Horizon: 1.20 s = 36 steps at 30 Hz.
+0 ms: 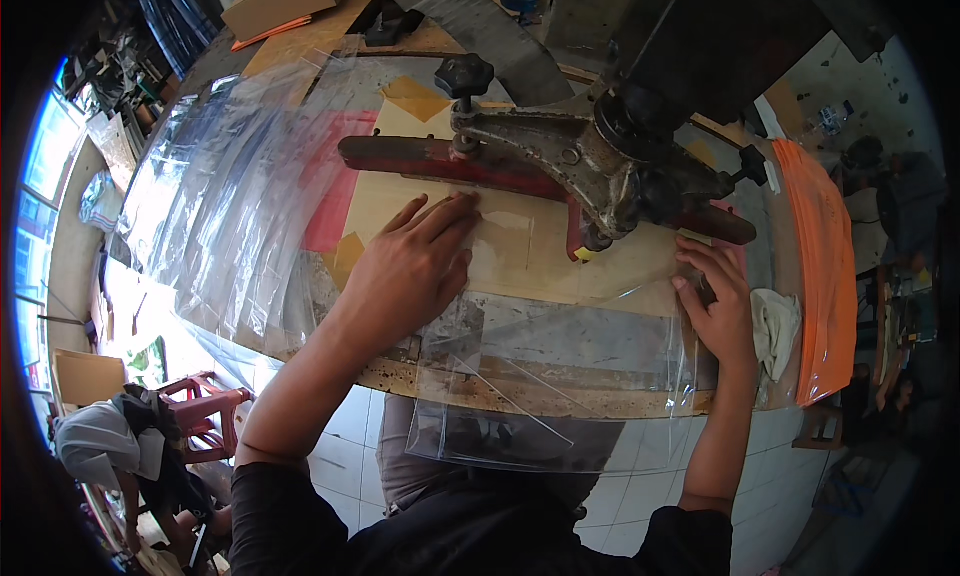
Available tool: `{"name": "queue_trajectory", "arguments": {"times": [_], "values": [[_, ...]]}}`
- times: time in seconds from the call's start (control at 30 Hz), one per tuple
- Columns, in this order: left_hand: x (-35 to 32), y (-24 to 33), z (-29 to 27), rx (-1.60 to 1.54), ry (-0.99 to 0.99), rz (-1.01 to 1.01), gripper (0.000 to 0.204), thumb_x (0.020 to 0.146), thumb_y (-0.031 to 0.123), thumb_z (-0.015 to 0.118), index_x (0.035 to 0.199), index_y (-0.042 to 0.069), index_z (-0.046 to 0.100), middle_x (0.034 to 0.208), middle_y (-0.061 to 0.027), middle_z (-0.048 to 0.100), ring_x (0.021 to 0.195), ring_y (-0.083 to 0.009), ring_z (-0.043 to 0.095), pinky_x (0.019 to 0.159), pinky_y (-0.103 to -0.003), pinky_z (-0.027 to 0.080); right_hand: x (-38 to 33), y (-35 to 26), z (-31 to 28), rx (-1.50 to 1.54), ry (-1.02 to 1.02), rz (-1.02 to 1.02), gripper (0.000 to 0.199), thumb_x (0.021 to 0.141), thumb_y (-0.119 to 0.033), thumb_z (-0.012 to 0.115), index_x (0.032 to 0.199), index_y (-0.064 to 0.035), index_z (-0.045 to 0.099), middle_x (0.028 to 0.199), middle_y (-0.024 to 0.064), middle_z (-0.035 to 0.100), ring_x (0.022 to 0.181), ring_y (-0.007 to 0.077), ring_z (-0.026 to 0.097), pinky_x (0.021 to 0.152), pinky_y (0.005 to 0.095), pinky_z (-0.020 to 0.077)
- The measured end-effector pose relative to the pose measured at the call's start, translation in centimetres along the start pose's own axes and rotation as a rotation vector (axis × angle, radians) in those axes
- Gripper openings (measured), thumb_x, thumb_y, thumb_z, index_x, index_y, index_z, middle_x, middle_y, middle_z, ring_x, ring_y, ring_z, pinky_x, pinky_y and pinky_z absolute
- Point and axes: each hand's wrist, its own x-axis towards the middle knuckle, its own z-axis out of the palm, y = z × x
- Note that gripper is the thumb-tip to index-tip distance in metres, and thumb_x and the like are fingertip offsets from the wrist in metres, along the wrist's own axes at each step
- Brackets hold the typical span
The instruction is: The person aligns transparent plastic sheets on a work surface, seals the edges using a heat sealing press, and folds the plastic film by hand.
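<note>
So the clear plastic bag is being pinned flat by both hands: the left hand is laid palm-down with fingers spread and fingertips pushed up near the red bar, while the right hand has its grip pressed together on the bag's right edge. The bag is draped across the tabletop, its lower part hanging off the front edge. It looks like the lining-up step under the metal press arm; next, the top edge probably needs squaring under that bar. A stack of clear bags sits left, orange sheets right.
</note>
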Motion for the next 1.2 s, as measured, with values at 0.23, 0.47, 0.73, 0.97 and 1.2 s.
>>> {"name": "queue_trajectory", "arguments": {"times": [0.23,0.47,0.73,0.97,1.2], "values": [[0.3,-0.2,0.1,0.007,0.014,0.015,0.038,0.091,0.009,0.064,0.127,-0.001,0.065,0.141,-0.0166,0.061,0.126,-0.0360,0.062,0.117,-0.051,0.043,0.1,0.0,-0.2,-0.026,0.009,-0.010,0.030,0.084,-0.004,0.078,0.113,0.0005,0.071,0.126,0.0107,0.072,0.115,0.0312,0.065,0.099,0.0413,0.0525],[0.0,0.2,0.0,-0.029,-0.006,-0.002,0.040,0.091,0.008,0.063,0.130,0.001,0.064,0.144,-0.0153,0.060,0.126,-0.0368,0.061,0.118,-0.051,0.042,-0.3,0.3,0.1,-0.024,0.028,0.009,0.030,0.084,-0.007,0.079,0.112,0.0000,0.072,0.124,0.0100,0.072,0.115,0.0308,0.065,0.099,0.0411,0.0529],[0.5,0.6,-0.2,0.011,-0.012,0.012,0.039,0.090,0.008,0.064,0.128,-0.001,0.064,0.142,-0.0163,0.060,0.128,-0.0343,0.060,0.115,-0.050,0.044,-0.5,0.8,0.0,0.016,0.033,0.001,0.032,0.083,-0.010,0.080,0.113,0.0002,0.072,0.123,0.0094,0.073,0.113,0.0295,0.065,0.097,0.0400,0.0539],[0.6,0.8,-0.1,0.001,-0.005,-0.001,0.037,0.091,0.007,0.063,0.126,-0.001,0.065,0.141,-0.0155,0.061,0.127,-0.0349,0.061,0.115,-0.051,0.045,-0.6,1.1,0.0,0.021,0.036,-0.019,0.032,0.083,-0.009,0.080,0.113,-0.0001,0.073,0.125,0.0075,0.073,0.112,0.0283,0.065,0.097,0.0390,0.0542],[0.5,0.8,-0.3,0.006,0.018,0.005,0.035,0.090,0.008,0.063,0.125,0.000,0.066,0.138,-0.0147,0.063,0.122,-0.0351,0.063,0.114,-0.051,0.045,-0.5,1.0,-0.2,0.038,0.054,-0.024,0.032,0.083,-0.010,0.080,0.113,-0.0009,0.073,0.123,0.0072,0.073,0.111,0.0274,0.065,0.097,0.0385,0.0543]]}}
